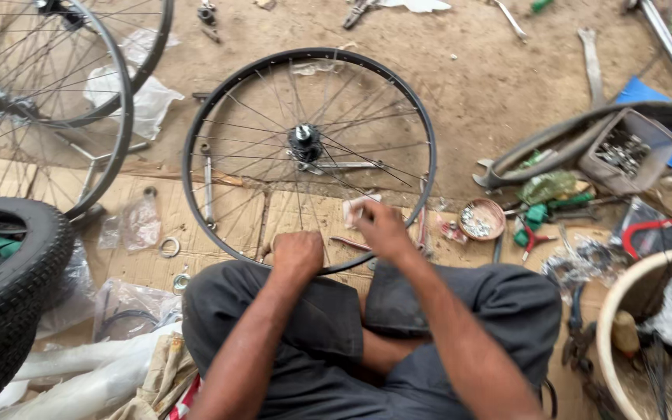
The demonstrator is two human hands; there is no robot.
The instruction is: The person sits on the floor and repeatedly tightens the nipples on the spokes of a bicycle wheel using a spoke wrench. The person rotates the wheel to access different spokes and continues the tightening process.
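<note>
A black spoked bicycle wheel lies flat on the ground in front of my crossed legs, its hub in the middle. My left hand is closed in a fist at the wheel's near rim. My right hand is just right of it, over the rim, pinching something small; I cannot tell what. A small white packet lies beside its fingers. A wrench rests under the spokes by the hub.
Two more spoked wheels lean at upper left, a black tyre at lower left. At right lie a small bowl of parts, pliers, a grey tray of nuts, a white bucket and scattered wrenches. Cardboard covers the ground.
</note>
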